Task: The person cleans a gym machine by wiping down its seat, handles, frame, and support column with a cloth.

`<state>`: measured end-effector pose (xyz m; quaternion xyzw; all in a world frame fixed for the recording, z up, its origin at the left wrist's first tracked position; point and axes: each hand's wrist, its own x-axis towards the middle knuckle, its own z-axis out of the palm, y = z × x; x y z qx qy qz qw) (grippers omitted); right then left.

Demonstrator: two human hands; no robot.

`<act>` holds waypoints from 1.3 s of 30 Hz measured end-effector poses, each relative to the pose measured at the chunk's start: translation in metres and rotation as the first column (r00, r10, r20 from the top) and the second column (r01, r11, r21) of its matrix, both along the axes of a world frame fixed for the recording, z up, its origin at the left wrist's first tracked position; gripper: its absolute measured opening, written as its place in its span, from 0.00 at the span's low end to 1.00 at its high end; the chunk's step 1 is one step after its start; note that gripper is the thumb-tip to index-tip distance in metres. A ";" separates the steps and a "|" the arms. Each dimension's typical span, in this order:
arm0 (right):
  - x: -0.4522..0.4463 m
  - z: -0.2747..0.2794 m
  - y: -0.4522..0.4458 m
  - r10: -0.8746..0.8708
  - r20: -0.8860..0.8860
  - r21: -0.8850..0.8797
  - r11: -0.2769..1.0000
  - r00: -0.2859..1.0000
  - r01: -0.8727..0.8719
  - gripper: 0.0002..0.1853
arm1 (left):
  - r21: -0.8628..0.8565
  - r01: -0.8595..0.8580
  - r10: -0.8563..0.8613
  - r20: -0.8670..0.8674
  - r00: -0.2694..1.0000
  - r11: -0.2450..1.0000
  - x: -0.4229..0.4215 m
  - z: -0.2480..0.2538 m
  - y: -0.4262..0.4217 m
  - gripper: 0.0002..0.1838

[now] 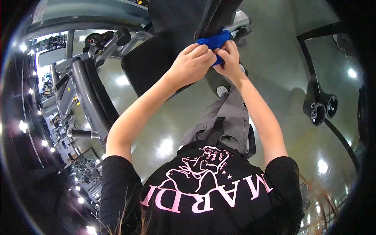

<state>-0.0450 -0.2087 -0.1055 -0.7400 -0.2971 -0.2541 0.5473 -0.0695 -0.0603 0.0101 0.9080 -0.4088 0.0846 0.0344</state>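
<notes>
A bunched blue cloth point(214, 41) is held between both hands, at the edge of a black padded part of a gym machine point(176, 17). My left hand point(193, 64) has its fingers curled over the cloth's left part. From the right, my right hand point(229, 60) pinches the cloth, its thumb and fingers closed on it. The two hands are touching or nearly so. Some of the cloth is hidden behind the fingers. Below and left of the hands lies a flat black pad point(149, 62).
A machine with a long black pad point(92, 94) stands at the left, with more gym equipment behind it. A silver metal part point(238, 20) is just beyond the cloth. At the right, a black frame point(309, 58) and round dark parts point(317, 113) stand on the shiny floor point(274, 94).
</notes>
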 end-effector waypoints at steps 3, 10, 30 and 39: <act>-0.014 -0.013 0.004 -0.003 -0.051 0.013 1.000 0.999 0.003 0.22 | -0.005 -0.027 0.027 -0.035 0.999 1.000 -0.011 -0.011 0.001 0.16; -0.044 -0.035 0.007 0.019 -0.101 0.020 1.000 0.995 -0.017 0.21 | 0.020 -0.005 0.006 -0.030 1.000 1.000 -0.032 -0.032 0.001 0.10; -0.113 -0.130 0.048 0.204 -0.418 0.043 0.978 0.885 -0.205 0.18 | 0.312 0.091 -0.042 -0.161 0.986 0.946 -0.098 -0.129 0.054 0.18; -0.132 -0.174 0.070 0.190 -0.470 -0.024 0.973 0.862 -0.228 0.20 | 0.319 0.018 0.061 -0.235 0.970 0.948 -0.117 -0.173 0.068 0.13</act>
